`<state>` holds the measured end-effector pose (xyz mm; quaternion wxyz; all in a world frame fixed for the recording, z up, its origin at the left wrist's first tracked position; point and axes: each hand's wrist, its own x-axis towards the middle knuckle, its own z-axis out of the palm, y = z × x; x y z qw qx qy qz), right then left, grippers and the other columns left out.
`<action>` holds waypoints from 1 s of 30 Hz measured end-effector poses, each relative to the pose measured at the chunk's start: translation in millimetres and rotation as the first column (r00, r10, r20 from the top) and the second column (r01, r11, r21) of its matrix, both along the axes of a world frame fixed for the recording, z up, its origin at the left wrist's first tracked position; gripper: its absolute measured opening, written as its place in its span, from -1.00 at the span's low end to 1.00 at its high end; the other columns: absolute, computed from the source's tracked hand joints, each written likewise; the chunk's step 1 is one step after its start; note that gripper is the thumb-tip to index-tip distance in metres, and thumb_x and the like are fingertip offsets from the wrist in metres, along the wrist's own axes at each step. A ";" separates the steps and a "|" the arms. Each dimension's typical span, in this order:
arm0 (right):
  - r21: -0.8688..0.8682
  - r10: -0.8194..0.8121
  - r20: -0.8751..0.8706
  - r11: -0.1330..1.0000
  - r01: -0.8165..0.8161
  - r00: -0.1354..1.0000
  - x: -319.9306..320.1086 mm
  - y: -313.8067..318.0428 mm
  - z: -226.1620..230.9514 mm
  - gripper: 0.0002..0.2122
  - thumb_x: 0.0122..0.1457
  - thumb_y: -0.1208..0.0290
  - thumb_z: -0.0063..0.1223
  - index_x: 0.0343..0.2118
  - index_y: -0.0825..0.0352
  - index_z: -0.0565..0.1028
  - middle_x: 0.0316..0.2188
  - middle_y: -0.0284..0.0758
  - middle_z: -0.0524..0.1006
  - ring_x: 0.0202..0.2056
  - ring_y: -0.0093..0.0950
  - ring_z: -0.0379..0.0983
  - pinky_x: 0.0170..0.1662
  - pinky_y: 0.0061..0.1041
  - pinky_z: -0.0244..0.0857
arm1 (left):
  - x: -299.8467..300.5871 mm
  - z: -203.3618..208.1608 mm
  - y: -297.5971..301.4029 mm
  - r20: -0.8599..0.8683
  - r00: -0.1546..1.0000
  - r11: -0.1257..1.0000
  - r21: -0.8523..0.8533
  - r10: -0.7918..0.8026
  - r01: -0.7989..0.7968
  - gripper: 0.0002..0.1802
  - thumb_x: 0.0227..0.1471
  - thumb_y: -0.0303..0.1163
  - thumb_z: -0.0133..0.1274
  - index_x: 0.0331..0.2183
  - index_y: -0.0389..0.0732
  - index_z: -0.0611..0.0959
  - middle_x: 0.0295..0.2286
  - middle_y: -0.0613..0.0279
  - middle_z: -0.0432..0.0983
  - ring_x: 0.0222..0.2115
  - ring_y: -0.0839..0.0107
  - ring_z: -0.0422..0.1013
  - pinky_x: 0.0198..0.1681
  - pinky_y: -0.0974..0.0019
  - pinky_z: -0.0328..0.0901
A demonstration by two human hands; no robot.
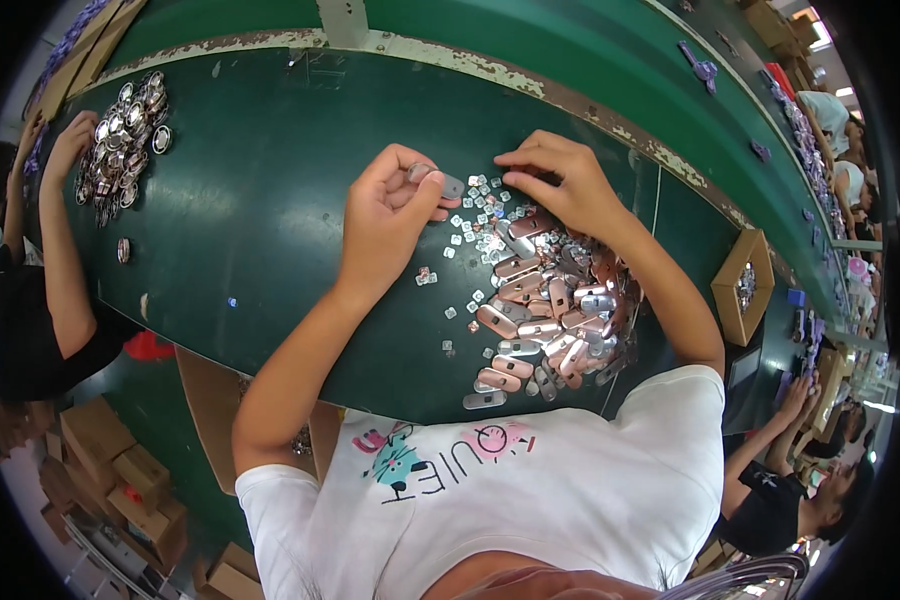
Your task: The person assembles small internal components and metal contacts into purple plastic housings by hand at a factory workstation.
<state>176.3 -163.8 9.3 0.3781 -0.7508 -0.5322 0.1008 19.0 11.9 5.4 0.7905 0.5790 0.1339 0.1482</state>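
Observation:
My left hand (382, 205) is closed around a small grey oval casing (452, 187), pinched between thumb and fingers above the table. Part of that piece is hidden by the fingers. To its right, my right hand (565, 185) hovers by the small clear square pieces (482, 240); its thumb and forefinger are apart, and nothing shows between them. Nearer to me than that hand lies a heap of long rounded casings (538, 328), some rose-coloured and some silver, each with a small dark opening.
A green table (240, 200) carries everything. At the far left, another person's hand (73, 140) touches a pile of round metal parts (120, 145). A cardboard box (742, 288) holding small parts stands at right. A green conveyor belt (530, 45) runs beyond the table's chipped rail.

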 end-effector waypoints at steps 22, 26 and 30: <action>0.288 0.023 -0.181 0.957 0.031 0.983 -43.1 20.7 14.7 -0.90 -0.03 0.65 0.19 -0.40 0.45 0.55 -0.42 -0.26 0.55 -0.39 -0.55 0.48 -0.33 -0.62 0.35 | -1.1 -0.1 -1.4 0.011 0.982 0.966 -0.182 -0.186 0.185 -0.76 0.09 -0.47 0.05 -0.22 -0.44 0.54 -0.35 0.10 0.56 -0.34 0.46 0.52 -0.26 0.50 0.43; 0.289 0.027 -0.244 0.956 0.046 0.969 -44.8 17.6 14.3 -0.85 -0.04 0.72 0.16 -0.36 0.47 0.56 -0.35 -0.22 0.55 -0.32 -0.52 0.47 -0.28 -0.61 0.36 | -3.3 0.5 -1.1 0.012 0.979 0.967 -0.154 -0.206 0.205 -0.76 0.09 -0.48 0.05 -0.21 -0.42 0.54 -0.35 0.12 0.57 -0.32 0.47 0.51 -0.25 0.51 0.42; 0.316 -0.017 -0.240 0.944 0.094 0.971 -45.7 20.8 6.1 -0.86 -0.04 0.62 0.20 -0.36 0.42 0.56 -0.43 -0.26 0.56 -0.42 -0.52 0.50 -0.34 -0.62 0.37 | -5.1 -4.4 -3.0 -0.033 0.982 0.983 -0.031 -0.184 0.183 -0.79 0.10 -0.47 0.04 -0.23 -0.40 0.55 -0.34 0.12 0.57 -0.32 0.49 0.51 -0.24 0.51 0.42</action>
